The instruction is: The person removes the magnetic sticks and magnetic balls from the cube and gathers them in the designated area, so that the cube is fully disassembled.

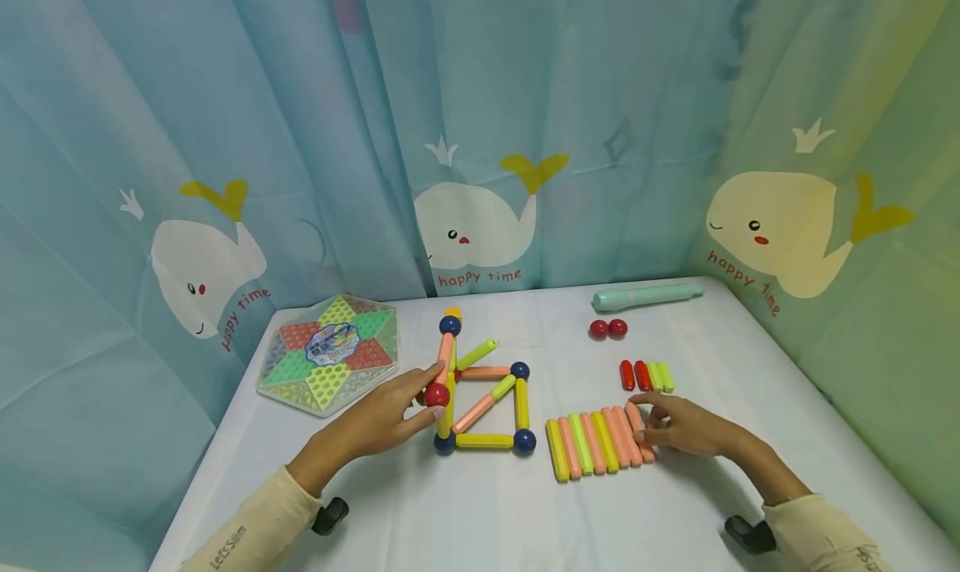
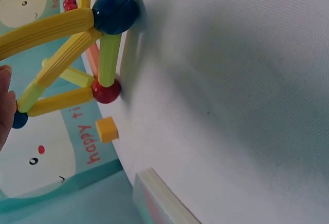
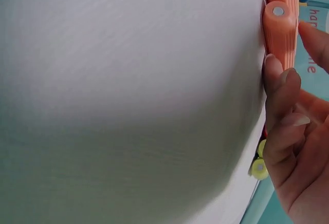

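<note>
Magnetic rods and balls form a frame on the table, with a blue ball [image 1: 524, 442] at its near right corner. Its raised left side carries an orange rod [image 1: 446, 351] leading to a red ball [image 1: 437, 394]. My left hand [image 1: 386, 413] pinches that red ball between thumb and fingers; only fingertips [image 2: 6, 103] show in the left wrist view. To the right, several rods lie side by side in a row. At the row's right end, my right hand [image 1: 686, 426] holds an orange rod [image 3: 281, 34] with its fingertips, the rod lying close against its neighbour.
Behind the row lie short red and green rods [image 1: 642, 375], two red balls [image 1: 608, 329] and a pale green tube [image 1: 648, 296]. A hexagonal star-patterned game board [image 1: 330, 353] sits at the back left. A small orange block [image 2: 107, 129] stands behind the frame. Curtains [image 1: 480, 97] enclose the table.
</note>
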{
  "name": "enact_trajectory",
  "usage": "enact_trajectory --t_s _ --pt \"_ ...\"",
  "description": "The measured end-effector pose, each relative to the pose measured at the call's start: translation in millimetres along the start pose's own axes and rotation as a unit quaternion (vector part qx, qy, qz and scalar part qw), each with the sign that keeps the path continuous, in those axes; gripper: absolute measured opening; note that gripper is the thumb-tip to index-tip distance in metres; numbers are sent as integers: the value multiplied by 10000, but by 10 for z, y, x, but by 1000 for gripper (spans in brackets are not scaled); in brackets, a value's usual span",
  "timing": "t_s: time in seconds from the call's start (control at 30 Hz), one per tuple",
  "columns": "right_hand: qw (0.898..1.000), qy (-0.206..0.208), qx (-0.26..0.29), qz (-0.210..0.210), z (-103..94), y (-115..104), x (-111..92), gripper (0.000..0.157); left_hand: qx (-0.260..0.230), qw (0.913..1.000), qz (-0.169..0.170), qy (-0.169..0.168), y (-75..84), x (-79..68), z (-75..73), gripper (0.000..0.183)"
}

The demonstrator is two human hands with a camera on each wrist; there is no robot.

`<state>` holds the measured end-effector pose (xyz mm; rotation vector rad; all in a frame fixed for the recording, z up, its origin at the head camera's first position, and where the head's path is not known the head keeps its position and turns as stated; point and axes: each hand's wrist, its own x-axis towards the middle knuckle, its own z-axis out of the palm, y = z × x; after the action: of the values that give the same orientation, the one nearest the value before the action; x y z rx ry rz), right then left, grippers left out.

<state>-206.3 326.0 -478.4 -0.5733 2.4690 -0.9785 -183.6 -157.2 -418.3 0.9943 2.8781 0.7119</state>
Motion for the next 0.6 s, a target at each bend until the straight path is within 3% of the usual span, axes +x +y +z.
enact_trajectory --t_s 0.2,0.33,0.47,0.6 --pt "9995 -304 5 96 -53 -45 0 69 -50 10000 -3 -41 -5 2 -10 67" --pt "9989 4 -442 -158 -191 -199 53 60 -22 10000 62 -13 -6 12 -2 67" --pt "9911 644 -943 -688 -324 -544 315 46 -43 10000 8 -41 -8 15 -4 68" --pt "9842 895 -1210 -934 -295 -983 779 45 -79 9999 -33 -88 -10 16 -2 68"
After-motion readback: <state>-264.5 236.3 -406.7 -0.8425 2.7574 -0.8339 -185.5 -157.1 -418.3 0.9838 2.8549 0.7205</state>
